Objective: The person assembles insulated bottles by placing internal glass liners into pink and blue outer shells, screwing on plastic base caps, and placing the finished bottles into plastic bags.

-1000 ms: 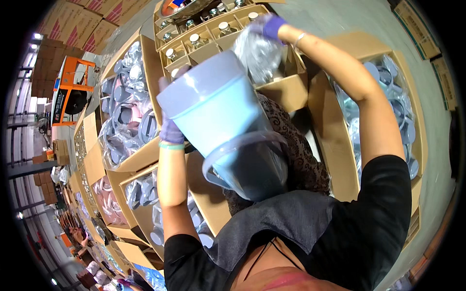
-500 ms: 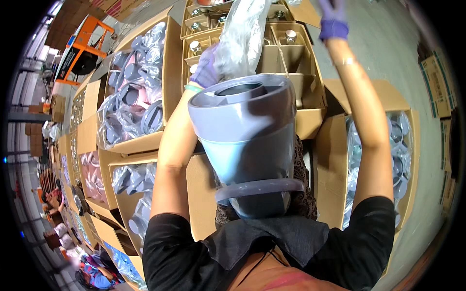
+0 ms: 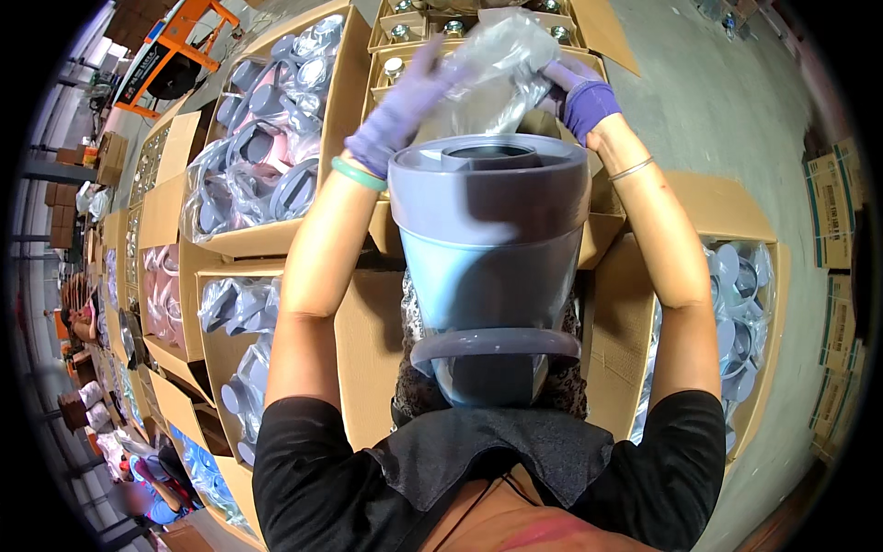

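A crumpled clear plastic bag (image 3: 492, 78) is between my gloved hands, above a divided carton. My right hand (image 3: 584, 95), in a purple glove, is closed on the bag's right side. My left hand (image 3: 391, 124), also gloved, is at the bag's left edge, fingers stretched apart and blurred; whether it touches the film is unclear. Close in front of my chest stands a large plastic vessel (image 3: 487, 258). Its grey-lilac top has a round opening, its body is pale blue, and a ring-like handle (image 3: 497, 345) crosses its near side.
The divided carton (image 3: 598, 69) at the far middle holds glass jars with metal lids. Open boxes of bagged grey and pink handled parts (image 3: 267, 138) stand at left, and another box of grey parts (image 3: 745, 304) at right. An orange-framed machine (image 3: 184, 55) stands far left.
My right hand has come down and left from the far right and taken hold of the bag. My left hand has opened out beside it. The view has shifted slightly.
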A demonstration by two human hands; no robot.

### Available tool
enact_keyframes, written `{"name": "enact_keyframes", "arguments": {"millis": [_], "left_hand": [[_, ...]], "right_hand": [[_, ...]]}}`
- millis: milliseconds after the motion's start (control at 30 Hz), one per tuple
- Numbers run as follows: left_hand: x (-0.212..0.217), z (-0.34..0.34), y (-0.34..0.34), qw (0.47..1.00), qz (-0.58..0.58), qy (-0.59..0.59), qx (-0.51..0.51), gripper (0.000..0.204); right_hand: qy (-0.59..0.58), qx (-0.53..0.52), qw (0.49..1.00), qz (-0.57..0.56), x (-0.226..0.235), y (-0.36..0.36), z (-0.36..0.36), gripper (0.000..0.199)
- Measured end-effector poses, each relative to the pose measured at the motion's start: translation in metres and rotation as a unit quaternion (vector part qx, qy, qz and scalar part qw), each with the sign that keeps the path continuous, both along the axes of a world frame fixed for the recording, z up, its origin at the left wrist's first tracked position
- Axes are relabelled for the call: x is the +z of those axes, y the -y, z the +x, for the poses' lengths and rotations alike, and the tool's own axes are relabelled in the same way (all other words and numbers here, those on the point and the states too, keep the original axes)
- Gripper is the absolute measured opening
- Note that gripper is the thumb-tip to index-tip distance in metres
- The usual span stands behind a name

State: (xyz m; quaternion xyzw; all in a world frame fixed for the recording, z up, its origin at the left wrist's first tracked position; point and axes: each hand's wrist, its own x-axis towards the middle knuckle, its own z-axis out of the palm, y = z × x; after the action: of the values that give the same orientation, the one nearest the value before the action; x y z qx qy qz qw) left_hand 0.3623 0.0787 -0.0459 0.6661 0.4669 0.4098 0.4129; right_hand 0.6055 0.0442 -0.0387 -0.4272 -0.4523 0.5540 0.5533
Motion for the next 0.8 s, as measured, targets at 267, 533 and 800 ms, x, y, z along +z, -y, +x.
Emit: {"name": "enact_keyframes", "arguments": {"millis": [267,533,800], "left_hand": [[-0.052,-0.050,0.018,0.985,0.084,-0.133,0.071,0.036],[0.028,-0.077,0.107,0.920,0.352,-0.168,-0.034,0.029],[0.072,-0.069,0.175,0.899,0.431,-0.074,0.016,0.022]], "right_hand": [[0.237,0.139,0.944,0.180,-0.050,0.030,0.038,0.030],[0.475,0.039,0.753,0.454,-0.017,0.112,0.070,0.030],[0.208,0.015,0.913,0.350,0.037,0.165,0.051,0.014]]}}
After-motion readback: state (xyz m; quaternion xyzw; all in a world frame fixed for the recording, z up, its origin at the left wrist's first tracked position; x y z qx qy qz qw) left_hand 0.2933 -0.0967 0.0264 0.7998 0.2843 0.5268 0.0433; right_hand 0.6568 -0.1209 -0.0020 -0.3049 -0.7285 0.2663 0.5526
